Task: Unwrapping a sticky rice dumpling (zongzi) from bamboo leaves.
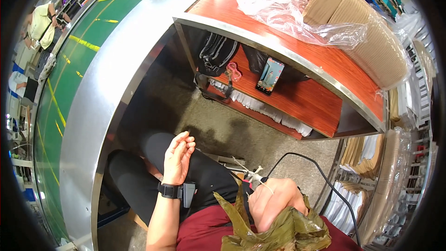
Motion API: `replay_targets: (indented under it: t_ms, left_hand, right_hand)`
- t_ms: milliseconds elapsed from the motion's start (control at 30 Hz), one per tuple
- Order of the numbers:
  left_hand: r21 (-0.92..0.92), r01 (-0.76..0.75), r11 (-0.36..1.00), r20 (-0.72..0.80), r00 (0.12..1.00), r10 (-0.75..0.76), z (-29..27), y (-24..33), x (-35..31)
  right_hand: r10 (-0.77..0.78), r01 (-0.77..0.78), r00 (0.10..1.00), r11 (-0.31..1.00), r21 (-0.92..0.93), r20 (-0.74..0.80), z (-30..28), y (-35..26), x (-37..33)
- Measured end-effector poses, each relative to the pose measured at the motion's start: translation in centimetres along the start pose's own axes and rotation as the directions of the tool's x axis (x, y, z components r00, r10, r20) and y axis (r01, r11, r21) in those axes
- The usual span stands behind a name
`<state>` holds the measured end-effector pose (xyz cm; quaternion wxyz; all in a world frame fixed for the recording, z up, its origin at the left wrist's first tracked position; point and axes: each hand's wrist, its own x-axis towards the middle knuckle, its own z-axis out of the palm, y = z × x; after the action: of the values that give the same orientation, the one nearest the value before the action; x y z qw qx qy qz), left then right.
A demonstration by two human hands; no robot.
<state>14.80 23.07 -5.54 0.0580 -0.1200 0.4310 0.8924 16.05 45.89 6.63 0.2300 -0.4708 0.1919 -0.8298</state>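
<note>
Olive-green, creased, pointed leaves (297, 233) overlap, in the head view, the lower edge of the right hand (276, 202), clenched on white, frayed, knotted string (254, 175); the left hand (179, 158), loosely cupped, hovers over matt black trousers (213, 179).

no legible text, phone screen (270, 75) too small

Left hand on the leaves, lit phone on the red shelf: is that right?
Wrong hand: the head view shows the right hand on the leaves, with the left hand apart from them. A lit phone sits on the red shelf.
</note>
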Motion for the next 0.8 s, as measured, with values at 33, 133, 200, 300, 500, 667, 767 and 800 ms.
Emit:
replay_targets:
  t_ms: [33, 133, 200, 300, 500, 667, 767, 800]
  left_hand:
    - [0.002, 0.003, 1.000, 0.002, 1.000, -0.003, 0.2, -0.1, 0.1]
    - [-0.008, 0.015, 1.000, 0.004, 1.000, -0.015, 0.2, -0.2, 0.1]
    - [0.005, 0.020, 1.000, -0.016, 1.000, -0.020, 0.3, -0.1, 0.1]
    - [0.002, 0.002, 1.000, -0.005, 1.000, -0.002, -0.2, -0.2, -0.1]
    - [-0.011, 0.006, 1.000, 0.002, 1.000, -0.006, 0.2, -0.5, 0.0]
    - [-0.013, -0.011, 1.000, 0.006, 1.000, 0.011, -0.5, -0.6, -0.4]
    - [-0.006, -0.023, 1.000, -0.020, 1.000, 0.023, -1.1, -0.3, -0.9]
    - [-0.006, -0.033, 0.999, -0.028, 0.999, 0.032, -1.5, -0.3, -1.2]
  right_hand:
    - [0.009, -0.009, 0.999, 1.000, 0.007, -0.045, 0.2, -0.2, -0.1]
    - [-0.043, 0.040, 0.990, 0.999, -0.022, -0.137, 0.6, 0.2, 0.0]
    - [-0.016, 0.012, 0.986, 1.000, -0.026, -0.163, 0.8, -0.1, -0.2]
    - [0.006, -0.007, 0.984, 1.000, -0.005, -0.175, 0.8, 0.3, -0.3]
    - [0.052, -0.075, 0.966, 0.994, -0.082, -0.252, 1.4, -0.1, -0.6]
    - [0.083, -0.125, 0.960, 0.982, -0.145, -0.266, 0.3, 0.7, -2.3]
    - [0.097, -0.216, 0.922, 0.932, -0.292, -0.375, -0.8, 1.5, -3.2]
    - [0.102, -0.216, 0.925, 0.934, -0.286, -0.366, -1.3, 2.2, -3.6]
